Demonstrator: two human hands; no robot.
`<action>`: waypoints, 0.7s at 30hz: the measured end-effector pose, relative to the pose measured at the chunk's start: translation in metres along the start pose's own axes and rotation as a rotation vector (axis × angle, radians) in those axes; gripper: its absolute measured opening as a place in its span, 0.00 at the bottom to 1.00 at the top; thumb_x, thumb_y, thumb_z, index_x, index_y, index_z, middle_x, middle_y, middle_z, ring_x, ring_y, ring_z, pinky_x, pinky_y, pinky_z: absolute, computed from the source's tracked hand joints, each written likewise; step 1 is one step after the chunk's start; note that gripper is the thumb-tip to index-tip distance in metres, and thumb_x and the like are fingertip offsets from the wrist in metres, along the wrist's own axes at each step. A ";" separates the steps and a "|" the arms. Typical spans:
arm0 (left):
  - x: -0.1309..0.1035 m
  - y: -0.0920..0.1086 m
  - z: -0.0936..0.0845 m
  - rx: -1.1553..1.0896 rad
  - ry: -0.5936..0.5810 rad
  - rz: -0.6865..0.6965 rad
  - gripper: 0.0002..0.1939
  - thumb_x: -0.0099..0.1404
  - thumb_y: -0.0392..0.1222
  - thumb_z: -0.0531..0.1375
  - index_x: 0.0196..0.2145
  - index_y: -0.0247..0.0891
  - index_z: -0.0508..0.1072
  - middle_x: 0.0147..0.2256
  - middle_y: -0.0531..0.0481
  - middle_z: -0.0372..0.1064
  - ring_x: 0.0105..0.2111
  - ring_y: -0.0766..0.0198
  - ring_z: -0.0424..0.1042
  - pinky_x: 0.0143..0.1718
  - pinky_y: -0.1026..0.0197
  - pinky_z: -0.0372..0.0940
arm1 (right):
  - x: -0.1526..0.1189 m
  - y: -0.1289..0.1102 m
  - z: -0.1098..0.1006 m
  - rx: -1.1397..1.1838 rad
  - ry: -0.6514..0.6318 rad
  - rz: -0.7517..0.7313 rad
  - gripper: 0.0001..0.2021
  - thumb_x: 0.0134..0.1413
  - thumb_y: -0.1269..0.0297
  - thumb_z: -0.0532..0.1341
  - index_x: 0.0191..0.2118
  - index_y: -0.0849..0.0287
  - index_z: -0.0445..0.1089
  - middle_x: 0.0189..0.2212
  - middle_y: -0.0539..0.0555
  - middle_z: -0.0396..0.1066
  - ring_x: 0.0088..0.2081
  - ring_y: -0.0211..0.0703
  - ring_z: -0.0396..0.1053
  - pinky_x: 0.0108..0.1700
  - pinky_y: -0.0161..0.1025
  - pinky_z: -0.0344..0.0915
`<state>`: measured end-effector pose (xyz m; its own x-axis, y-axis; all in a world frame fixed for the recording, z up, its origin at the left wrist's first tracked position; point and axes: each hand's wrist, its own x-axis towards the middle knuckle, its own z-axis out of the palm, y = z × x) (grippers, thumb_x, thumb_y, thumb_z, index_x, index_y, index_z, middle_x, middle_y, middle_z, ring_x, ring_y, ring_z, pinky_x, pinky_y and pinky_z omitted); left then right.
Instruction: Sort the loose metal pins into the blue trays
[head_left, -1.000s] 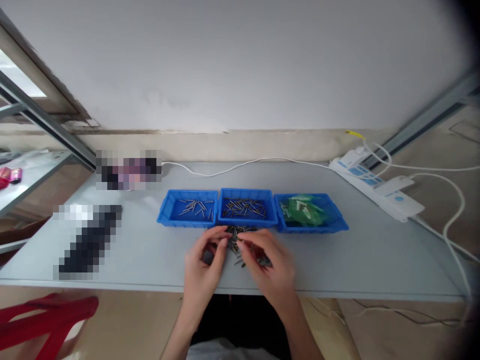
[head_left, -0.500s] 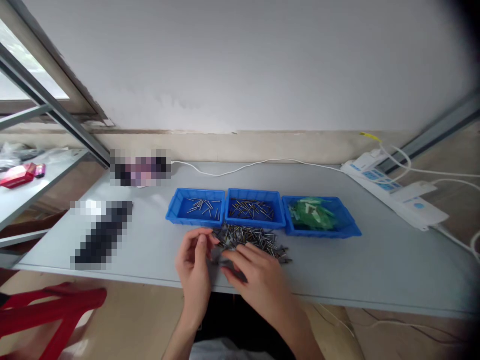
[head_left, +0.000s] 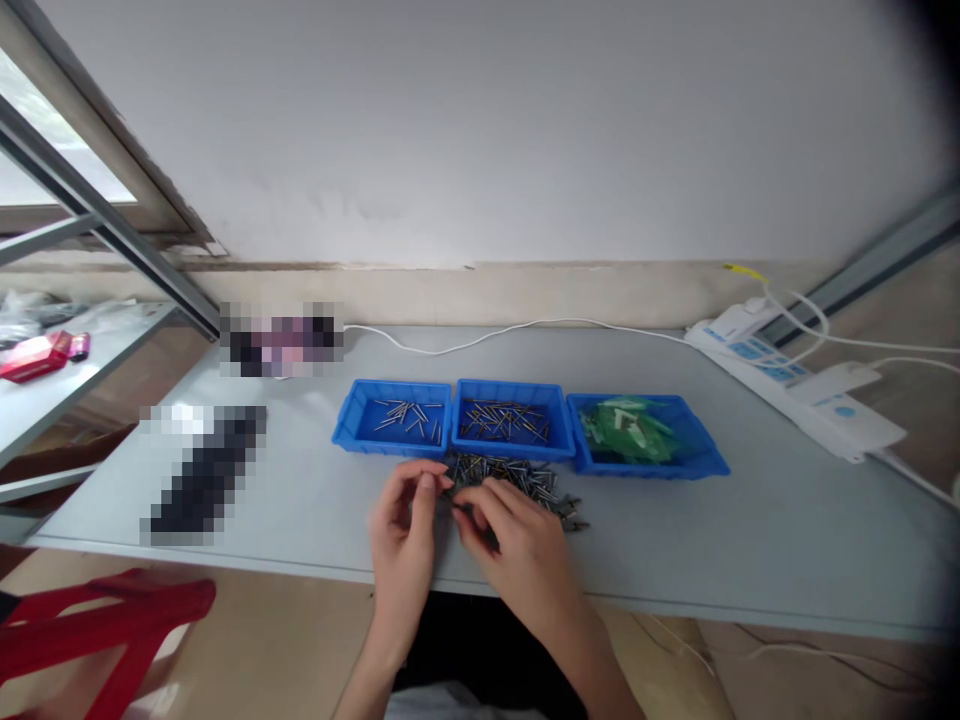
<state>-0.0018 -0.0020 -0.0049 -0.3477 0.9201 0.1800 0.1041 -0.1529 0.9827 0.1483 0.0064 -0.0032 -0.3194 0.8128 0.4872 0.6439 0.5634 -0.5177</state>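
Note:
My left hand (head_left: 406, 520) is at the near side of the table, its thumb and fingers pinched together. Its fingertips almost meet those of my right hand (head_left: 517, 540), which is also closed in a pinch. Something small and dark shows between the fingertips, too small to name. Just beyond my hands lies a pile of thin metal pins (head_left: 525, 478), partly hidden by my right hand. Behind the pile stand a left blue tray (head_left: 360, 440) with several silver pins, a middle blue tray (head_left: 514, 450) with darker-tipped pins, and a right blue tray (head_left: 690, 465) holding green plastic packets (head_left: 630, 430).
A white power strip (head_left: 795, 385) with cables lies at the right. A white cable (head_left: 435, 351) runs along the back by the wall. Blurred-out items (head_left: 281, 340) and a dark blurred shape (head_left: 206, 475) are on the left. A red stool (head_left: 112, 620) stands below the table's left edge.
My left hand has shifted slightly right, towards my right hand. The fingertips of both hands have come closer together, and my right fingers have closed into a pinch.

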 end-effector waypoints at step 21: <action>0.003 0.010 0.006 0.153 -0.357 0.213 0.05 0.72 0.35 0.64 0.39 0.40 0.80 0.33 0.50 0.77 0.32 0.64 0.74 0.33 0.65 0.68 | -0.006 0.001 -0.017 0.409 0.226 0.169 0.06 0.71 0.71 0.62 0.45 0.53 0.76 0.37 0.51 0.76 0.33 0.39 0.75 0.33 0.35 0.71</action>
<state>0.0039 0.0009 0.0054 0.0371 0.9448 0.3255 0.2843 -0.3222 0.9030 0.1630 0.0000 0.0056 -0.0462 0.8708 0.4895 0.3333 0.4754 -0.8142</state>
